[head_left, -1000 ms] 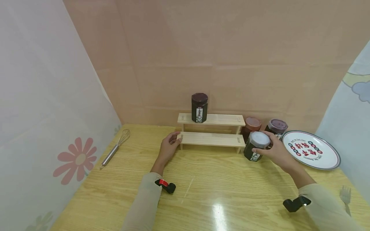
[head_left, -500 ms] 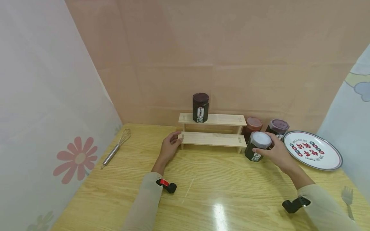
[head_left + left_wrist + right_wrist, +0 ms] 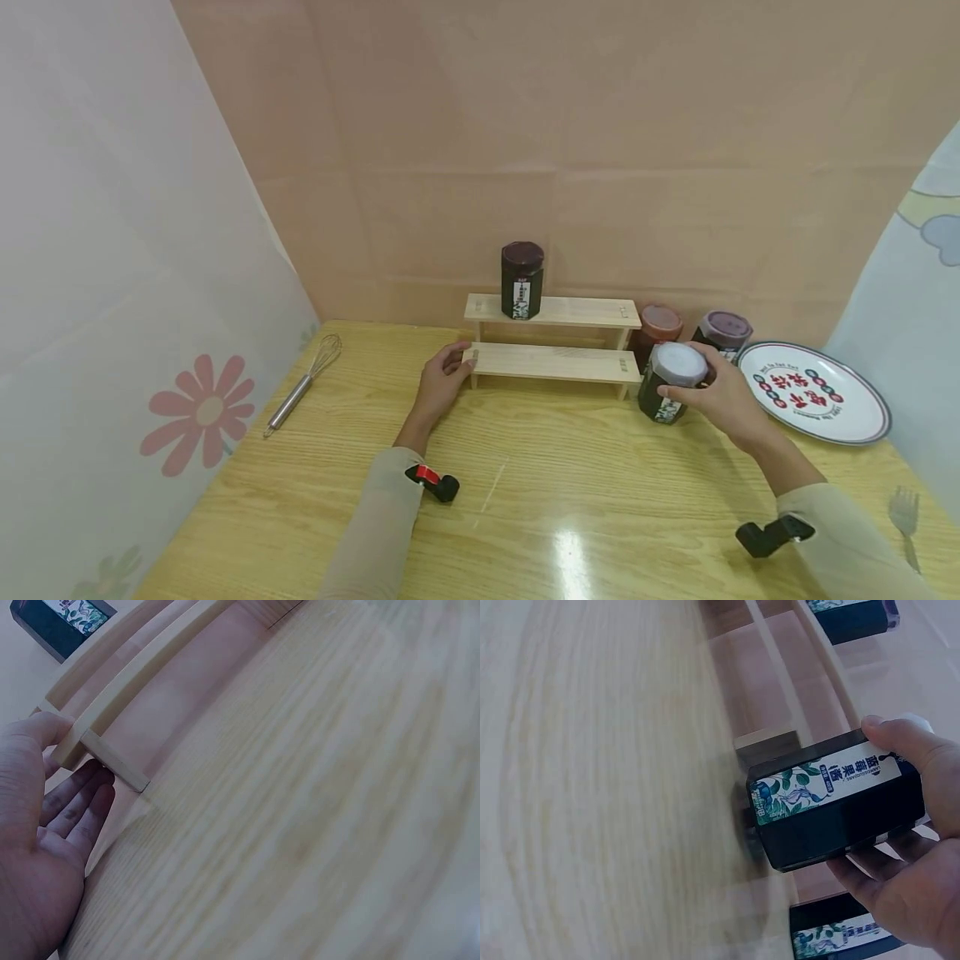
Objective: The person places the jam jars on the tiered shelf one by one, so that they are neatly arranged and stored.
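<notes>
A two-step wooden rack (image 3: pixel 553 363) stands at the back of the table. My left hand (image 3: pixel 444 379) rests at the left end of its lower step, thumb (image 3: pixel 41 729) on the plank and straight fingers (image 3: pixel 75 796) by the leg (image 3: pixel 112 759). My right hand (image 3: pixel 723 398) grips a dark jar with a pale lid (image 3: pixel 670 382) from the side, tilted, just off the rack's right end; its label (image 3: pixel 821 780) shows in the right wrist view. A dark-lidded jar (image 3: pixel 521 281) stands on the upper step.
Behind the held jar stand a red-lidded jar (image 3: pixel 657 322) and a purple-lidded jar (image 3: pixel 723 327). A patterned plate (image 3: pixel 813 392) lies at the right, a fork (image 3: pixel 903 512) nearer me. A whisk (image 3: pixel 300 385) lies at the left. Curtains close both sides.
Both hands keep their places, the right still holding the jar; only the view drifts slightly.
</notes>
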Action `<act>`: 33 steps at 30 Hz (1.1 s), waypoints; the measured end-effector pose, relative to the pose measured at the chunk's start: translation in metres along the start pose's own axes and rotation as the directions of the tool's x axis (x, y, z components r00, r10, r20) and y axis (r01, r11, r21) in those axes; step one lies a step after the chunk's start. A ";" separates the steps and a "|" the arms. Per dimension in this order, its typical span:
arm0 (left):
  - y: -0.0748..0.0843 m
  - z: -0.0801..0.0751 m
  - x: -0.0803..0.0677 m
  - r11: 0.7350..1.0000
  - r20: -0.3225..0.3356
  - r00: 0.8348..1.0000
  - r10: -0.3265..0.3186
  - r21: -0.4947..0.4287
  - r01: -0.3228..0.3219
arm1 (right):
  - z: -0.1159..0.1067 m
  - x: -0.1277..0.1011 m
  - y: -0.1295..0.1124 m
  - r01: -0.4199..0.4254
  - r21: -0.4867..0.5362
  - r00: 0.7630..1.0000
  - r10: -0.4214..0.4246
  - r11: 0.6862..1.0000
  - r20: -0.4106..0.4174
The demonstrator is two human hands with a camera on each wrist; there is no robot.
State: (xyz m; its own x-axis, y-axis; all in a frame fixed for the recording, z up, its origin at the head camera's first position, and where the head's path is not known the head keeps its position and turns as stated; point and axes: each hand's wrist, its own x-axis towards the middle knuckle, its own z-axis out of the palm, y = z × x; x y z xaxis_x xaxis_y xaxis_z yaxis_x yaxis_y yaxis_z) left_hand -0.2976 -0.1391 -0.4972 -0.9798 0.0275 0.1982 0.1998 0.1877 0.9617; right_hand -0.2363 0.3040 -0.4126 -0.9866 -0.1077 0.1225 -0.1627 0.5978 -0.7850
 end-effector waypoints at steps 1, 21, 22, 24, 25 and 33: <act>0.000 0.000 0.000 1.000 0.001 1.000 0.001 0.001 -0.001 | -0.001 0.000 -0.002 0.002 -0.008 1.000 -0.002 1.000 -0.003; -0.002 0.000 0.000 1.000 -0.018 1.000 -0.025 0.016 0.025 | -0.022 0.009 -0.044 0.066 0.009 0.997 -0.065 0.998 -0.040; -0.002 0.000 0.000 1.000 -0.019 0.999 -0.026 0.016 0.026 | -0.022 0.010 -0.045 0.065 0.011 0.997 -0.064 0.998 -0.039; -0.002 0.000 0.000 0.999 -0.020 0.999 -0.028 0.019 0.028 | -0.023 0.013 -0.049 0.057 0.004 0.997 -0.057 0.998 -0.043; -0.003 0.000 0.000 0.999 -0.019 0.999 -0.029 0.019 0.029 | -0.023 0.015 -0.051 0.055 -0.002 0.997 -0.055 0.998 -0.046; -0.001 0.001 0.001 1.000 -0.015 1.000 -0.008 0.020 0.009 | -0.026 0.027 -0.063 0.042 -0.007 0.998 -0.042 0.999 -0.051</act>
State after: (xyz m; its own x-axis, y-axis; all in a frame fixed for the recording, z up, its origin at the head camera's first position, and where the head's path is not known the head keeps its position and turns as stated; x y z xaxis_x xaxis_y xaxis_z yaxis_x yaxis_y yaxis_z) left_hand -0.2987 -0.1381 -0.4983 -0.9812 0.0112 0.1929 0.1910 0.2077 0.9594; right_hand -0.2528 0.2837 -0.3440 -0.9782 -0.0923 0.1861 -0.2039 0.5979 -0.7752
